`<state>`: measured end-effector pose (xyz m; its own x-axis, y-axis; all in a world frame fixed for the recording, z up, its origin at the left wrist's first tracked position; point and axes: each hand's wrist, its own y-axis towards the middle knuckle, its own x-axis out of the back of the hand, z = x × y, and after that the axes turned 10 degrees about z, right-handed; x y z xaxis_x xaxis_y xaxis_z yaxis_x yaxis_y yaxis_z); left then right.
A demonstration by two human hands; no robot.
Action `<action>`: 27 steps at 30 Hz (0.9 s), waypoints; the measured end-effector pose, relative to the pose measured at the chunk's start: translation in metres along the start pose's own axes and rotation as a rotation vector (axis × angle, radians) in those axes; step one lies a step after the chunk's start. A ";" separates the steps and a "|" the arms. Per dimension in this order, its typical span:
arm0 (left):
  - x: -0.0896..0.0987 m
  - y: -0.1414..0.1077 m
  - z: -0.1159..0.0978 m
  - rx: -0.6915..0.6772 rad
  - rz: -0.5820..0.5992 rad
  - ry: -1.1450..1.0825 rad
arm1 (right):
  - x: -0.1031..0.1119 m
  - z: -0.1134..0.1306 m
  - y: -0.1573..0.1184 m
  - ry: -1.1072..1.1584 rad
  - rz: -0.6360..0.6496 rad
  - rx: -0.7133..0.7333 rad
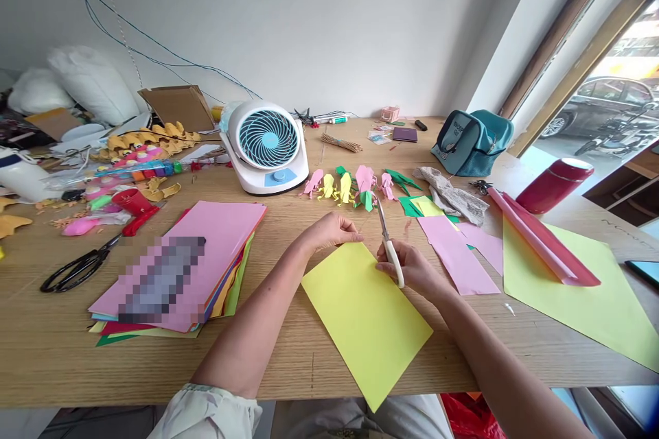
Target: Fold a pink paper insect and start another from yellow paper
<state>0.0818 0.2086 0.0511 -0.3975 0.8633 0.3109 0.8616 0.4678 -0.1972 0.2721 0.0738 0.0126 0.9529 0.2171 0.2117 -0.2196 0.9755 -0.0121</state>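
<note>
My left hand pinches the far corner of a yellow sheet of paper that lies at an angle on the table, its near corner reaching past the front edge. In my right hand is a pair of scissors with white handles. Its blades point away from me, beside the sheet's right edge; whether they are parted I cannot make out. The fingers of that hand touch or nearly touch the paper's edge. Just beyond both hands stand several small folded paper figures in pink, yellow and green.
To the left lie a stack of coloured paper and black-handled scissors. A white fan stands behind. On the right are pink paper pieces, a grey cloth, a yellow sheet, a red bottle and a teal bag.
</note>
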 end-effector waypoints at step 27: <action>-0.036 0.022 0.039 -0.001 0.155 -0.891 | 0.052 -0.011 -0.009 0.198 -0.650 0.064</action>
<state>0.1024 0.1948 -0.0009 -0.3741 0.7432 -0.5547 0.9258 0.3346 -0.1760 0.3257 0.0767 0.0131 0.9142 -0.4045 -0.0264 0.4047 0.9071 0.1161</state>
